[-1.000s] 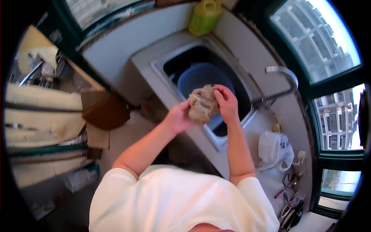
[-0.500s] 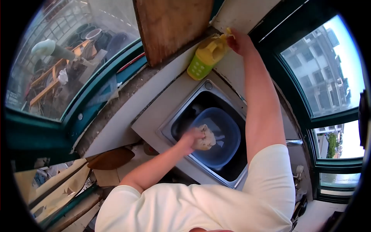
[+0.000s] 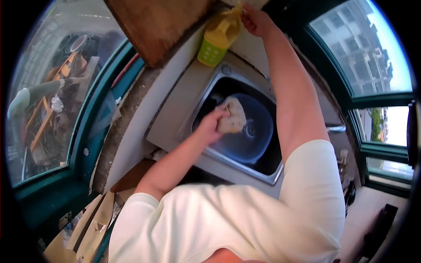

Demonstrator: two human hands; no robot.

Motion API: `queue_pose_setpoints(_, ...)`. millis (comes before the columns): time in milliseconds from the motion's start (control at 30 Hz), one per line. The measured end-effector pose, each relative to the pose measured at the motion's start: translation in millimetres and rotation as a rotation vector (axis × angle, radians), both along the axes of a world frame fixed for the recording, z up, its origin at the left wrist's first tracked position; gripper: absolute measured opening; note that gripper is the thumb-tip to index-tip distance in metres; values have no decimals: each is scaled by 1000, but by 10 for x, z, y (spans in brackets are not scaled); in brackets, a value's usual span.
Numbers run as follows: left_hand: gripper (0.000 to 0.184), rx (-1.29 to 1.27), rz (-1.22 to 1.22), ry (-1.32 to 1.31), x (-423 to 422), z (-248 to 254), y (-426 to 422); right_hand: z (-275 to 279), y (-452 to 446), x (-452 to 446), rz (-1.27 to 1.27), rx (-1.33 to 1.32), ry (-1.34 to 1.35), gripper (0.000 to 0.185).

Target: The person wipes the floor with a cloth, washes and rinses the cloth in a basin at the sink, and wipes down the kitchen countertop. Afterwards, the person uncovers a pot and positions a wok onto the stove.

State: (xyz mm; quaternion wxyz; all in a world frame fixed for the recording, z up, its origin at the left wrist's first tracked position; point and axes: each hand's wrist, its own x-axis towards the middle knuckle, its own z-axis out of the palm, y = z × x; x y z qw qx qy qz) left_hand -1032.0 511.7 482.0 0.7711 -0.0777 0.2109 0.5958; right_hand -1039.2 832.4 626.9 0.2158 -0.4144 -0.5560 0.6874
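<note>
In the head view, my left hand (image 3: 213, 125) is closed around a pale, off-white rag (image 3: 233, 115) and holds it above the near-left side of a blue plastic basin (image 3: 258, 144). The basin sits inside a metal sink (image 3: 211, 87). My right hand (image 3: 256, 21) reaches far forward, its fingers curled at the top of a yellow detergent bottle (image 3: 219, 30) with a green label. The bottle stands on the ledge behind the sink, slightly tilted in view. Some clear liquid seems to lie in the basin, with bright reflections on it.
A brown wooden board (image 3: 149, 26) leans behind the bottle. A green-framed window (image 3: 127, 61) runs along the left, with clutter outside. More windows (image 3: 351, 48) are at right. A metal faucet (image 3: 337, 129) sticks out beside my right upper arm.
My view has tilted, so sink and bottle appear higher. The rag in my left hand has moved slightly toward the bottle and hangs more spread out. My right hand stays at the bottle's top.
</note>
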Motion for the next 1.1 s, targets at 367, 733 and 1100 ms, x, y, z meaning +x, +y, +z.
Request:
queue_pose_setpoints(367,30,20,162,-75,440,-222,348,-1268,-2686,1437,118,1030,-515,46)
queue_pose_setpoints(733,32,-178,-376,421,878,-620,434,-2174,-2631,2463,-382,-278,-95,35)
queue_pose_setpoints(1100,68,-744,-474,319,1167,-1526,470,-3574,-2589,2491,-53,523,-884,43)
